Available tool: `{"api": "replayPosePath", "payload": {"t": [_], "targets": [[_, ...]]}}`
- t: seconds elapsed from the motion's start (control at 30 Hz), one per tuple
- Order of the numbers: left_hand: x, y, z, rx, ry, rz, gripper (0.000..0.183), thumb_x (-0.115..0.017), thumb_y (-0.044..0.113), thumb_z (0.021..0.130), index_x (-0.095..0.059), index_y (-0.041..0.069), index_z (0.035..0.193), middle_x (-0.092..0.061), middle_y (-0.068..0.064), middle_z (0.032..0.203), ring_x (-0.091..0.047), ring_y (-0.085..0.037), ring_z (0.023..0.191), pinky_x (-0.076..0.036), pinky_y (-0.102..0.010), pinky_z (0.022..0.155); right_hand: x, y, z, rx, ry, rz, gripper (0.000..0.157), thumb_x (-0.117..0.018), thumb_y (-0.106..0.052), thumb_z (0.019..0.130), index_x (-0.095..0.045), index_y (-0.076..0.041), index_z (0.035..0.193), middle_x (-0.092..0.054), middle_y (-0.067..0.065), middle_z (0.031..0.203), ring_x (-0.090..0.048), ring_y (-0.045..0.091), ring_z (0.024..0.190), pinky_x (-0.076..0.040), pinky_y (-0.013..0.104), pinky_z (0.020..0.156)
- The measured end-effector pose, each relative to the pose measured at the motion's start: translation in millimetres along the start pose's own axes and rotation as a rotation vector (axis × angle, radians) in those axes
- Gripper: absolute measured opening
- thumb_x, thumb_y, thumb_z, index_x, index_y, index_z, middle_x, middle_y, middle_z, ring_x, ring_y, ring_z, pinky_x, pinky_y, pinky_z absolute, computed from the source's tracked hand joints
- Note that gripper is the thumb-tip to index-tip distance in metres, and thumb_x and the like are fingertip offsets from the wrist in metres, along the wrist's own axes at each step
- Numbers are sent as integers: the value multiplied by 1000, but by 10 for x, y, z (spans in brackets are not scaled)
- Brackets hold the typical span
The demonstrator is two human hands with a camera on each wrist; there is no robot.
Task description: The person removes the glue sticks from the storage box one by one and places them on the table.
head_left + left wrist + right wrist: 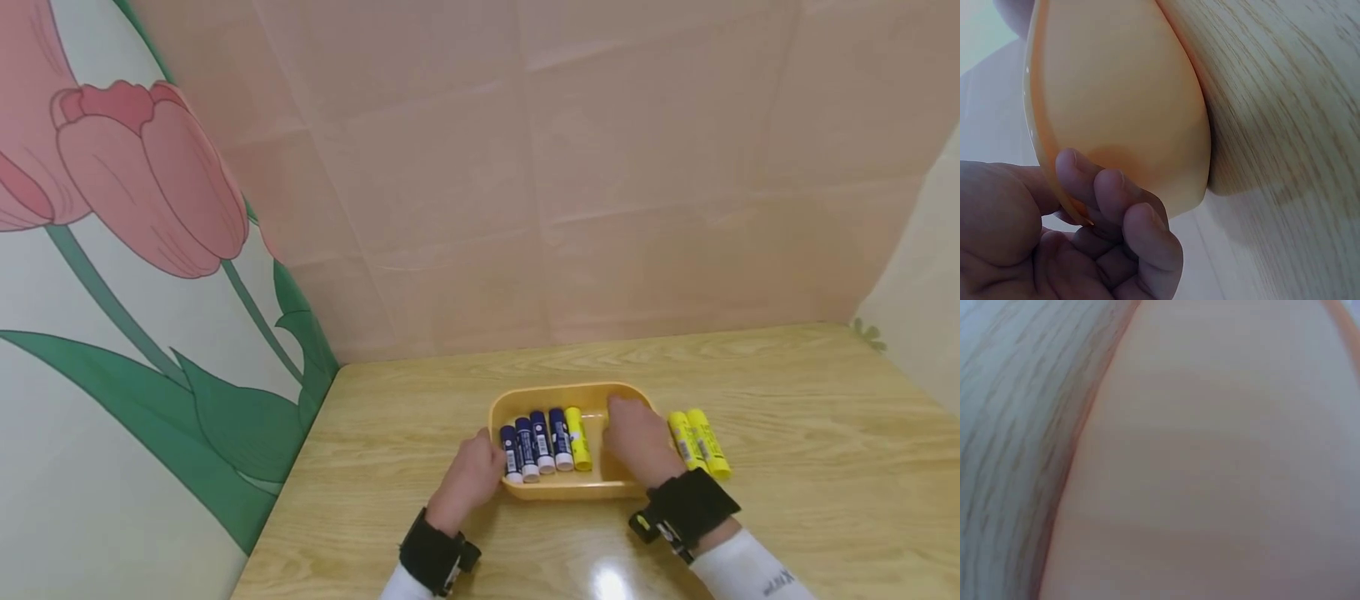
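Note:
A shallow yellow-orange plastic tray (pixel 555 492) sits on the table, and a row of glue sticks stands side by side in its left part: several with dark blue caps (pixel 541 442) and one yellow glue stick (pixel 577 438). My left hand (pixel 471 471) grips the tray's left end; in the left wrist view its curled fingers (pixel 1147 234) lie against the outer wall with the thumb over the rim. My right hand (pixel 641 437) reaches over the near right side into the tray's right part, fingers curled downward. I cannot tell whether it holds anything, as its fingertips are hidden.
Two more yellow glue sticks (pixel 699 443) lie side by side on the wooden table (pixel 810 500), just right of the tray. A pink-beige covering (pixel 562 250) rises behind the table, and a tulip-printed panel (pixel 150 183) stands on the left.

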State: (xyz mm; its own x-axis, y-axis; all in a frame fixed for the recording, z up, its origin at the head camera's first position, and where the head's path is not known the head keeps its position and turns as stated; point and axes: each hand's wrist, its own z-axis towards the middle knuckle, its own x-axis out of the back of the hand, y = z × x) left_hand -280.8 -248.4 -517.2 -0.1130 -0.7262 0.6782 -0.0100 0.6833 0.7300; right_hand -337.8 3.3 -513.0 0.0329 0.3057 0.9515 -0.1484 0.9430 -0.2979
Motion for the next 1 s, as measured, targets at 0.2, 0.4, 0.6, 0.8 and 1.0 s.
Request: {"api": "replayPosePath", "payload": {"t": [0.2,0.4,0.6,0.8,1.0], "targets": [[6,-8,8,-1,10,8,25,-46,11,98,-53,-6,116,-54,-6,75,-51,-16,57,-43,-30,46,59,-14,-44,-4,-7,53,42,-66,-8,87,-54,11,123,-64,24,97,-57,28,73,-52,45,61],[12,-18,-3,0,7,10,27,-47,11,99,-53,-7,118,-54,-6,75,-51,-16,58,-43,-30,46,78,-22,-86,-42,-26,97,49,-67,-14,91,-49,9,130,-64,24,101,-56,27,70,-49,38,56],[23,-10,-22,-12,15,15,24,-48,10,98,-54,-6,115,-54,-6,77,-52,-16,60,-44,-30,48,98,-38,-150,-14,2,114,47,-68,-15,92,-49,8,129,-64,23,98,-55,26,70,-49,37,56],[36,-4,-35,-3,10,7,26,-47,10,99,-53,-7,117,-54,-6,76,-51,-16,58,-43,-30,47,125,-71,-182,-20,5,126,44,-67,-16,93,-49,5,127,-63,19,95,-54,25,68,-46,34,54],[42,-17,-43,-16,17,11,23,-48,9,98,-54,-6,114,-54,-6,75,-52,-16,58,-44,-30,47,159,-88,-211,-25,3,167,43,-64,-12,93,-48,5,129,-61,17,93,-54,24,68,-43,32,52]]}}
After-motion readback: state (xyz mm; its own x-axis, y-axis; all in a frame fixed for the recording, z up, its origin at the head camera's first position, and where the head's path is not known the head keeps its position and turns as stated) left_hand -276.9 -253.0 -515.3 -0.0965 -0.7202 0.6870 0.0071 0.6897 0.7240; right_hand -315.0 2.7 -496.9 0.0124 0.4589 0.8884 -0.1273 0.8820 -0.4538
